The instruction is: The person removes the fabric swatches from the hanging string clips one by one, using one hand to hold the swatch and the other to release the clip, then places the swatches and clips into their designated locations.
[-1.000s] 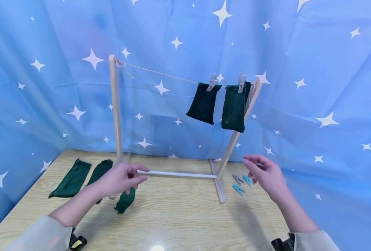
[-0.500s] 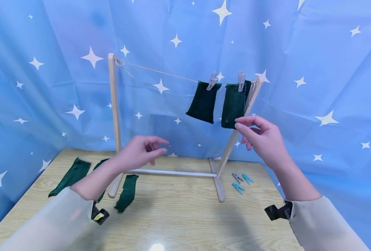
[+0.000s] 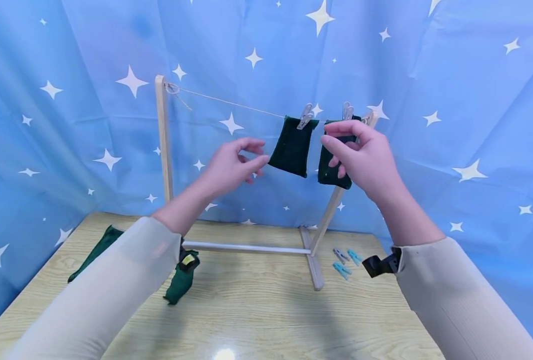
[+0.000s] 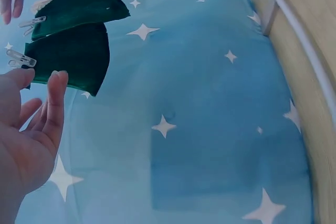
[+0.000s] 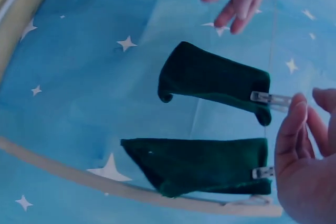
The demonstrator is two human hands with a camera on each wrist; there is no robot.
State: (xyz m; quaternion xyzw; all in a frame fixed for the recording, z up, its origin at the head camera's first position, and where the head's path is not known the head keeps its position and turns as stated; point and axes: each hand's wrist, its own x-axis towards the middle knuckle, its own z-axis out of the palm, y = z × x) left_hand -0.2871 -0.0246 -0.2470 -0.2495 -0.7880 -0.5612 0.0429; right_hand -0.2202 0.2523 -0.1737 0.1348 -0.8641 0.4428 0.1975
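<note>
Two dark green cloths hang from a thin string (image 3: 230, 103) on a wooden stand. One grey clothespin (image 3: 306, 117) grips the top of the left cloth (image 3: 293, 150), and another clothespin (image 3: 347, 110) sits on the right cloth (image 3: 328, 172). My left hand (image 3: 236, 165) is raised just left of the left cloth's lower corner, thumb and fingers apart, holding nothing. In front of the right cloth, partly covering it, is my right hand (image 3: 365, 155), its fingers loosely bent. The right wrist view shows that hand's fingertips (image 5: 299, 100) close to the left cloth's clothespin, with a gap between thumb and fingers.
The stand has a left post (image 3: 163, 135), a right post (image 3: 328, 217) and a white crossbar (image 3: 248, 247). Green cloths lie at the table's left, one beyond my sleeve (image 3: 97, 250) and one strip (image 3: 179, 286) nearer. Two blue clothespins (image 3: 342, 270) and a grey one lie at right.
Both hands have risen from low over the table to the hanging cloths. The left also moved right, the right slightly left. Cloths and clothespins stay in place.
</note>
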